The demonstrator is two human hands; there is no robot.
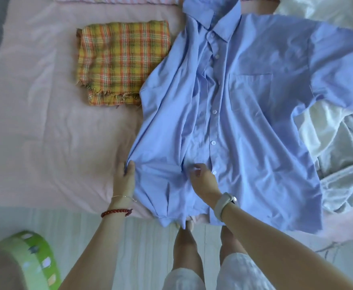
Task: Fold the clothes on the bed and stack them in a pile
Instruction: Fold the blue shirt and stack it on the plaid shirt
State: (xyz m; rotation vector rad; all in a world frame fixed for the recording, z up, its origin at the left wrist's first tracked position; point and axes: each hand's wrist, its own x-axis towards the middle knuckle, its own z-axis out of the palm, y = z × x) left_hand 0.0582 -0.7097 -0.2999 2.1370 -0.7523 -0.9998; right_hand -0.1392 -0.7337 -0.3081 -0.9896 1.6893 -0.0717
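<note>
A light blue button-up shirt [244,114] lies front side up on the pink bed [45,132], collar far from me, hem hanging over the near edge. Its right sleeve spreads out over white cloth. My left hand [125,176] pinches the shirt's left side edge near the hem. My right hand [200,176] rests on the shirt front beside the button placket, fingers loosely curled on the fabric. A folded yellow and orange plaid cloth [121,61] lies on the bed to the left of the shirt.
A heap of white clothes [339,147] lies at the right side of the bed. Striped pink pillows [112,0] sit at the far edge. A green basket [33,256] stands on the pale floor at lower left. My legs stand against the bed's near edge.
</note>
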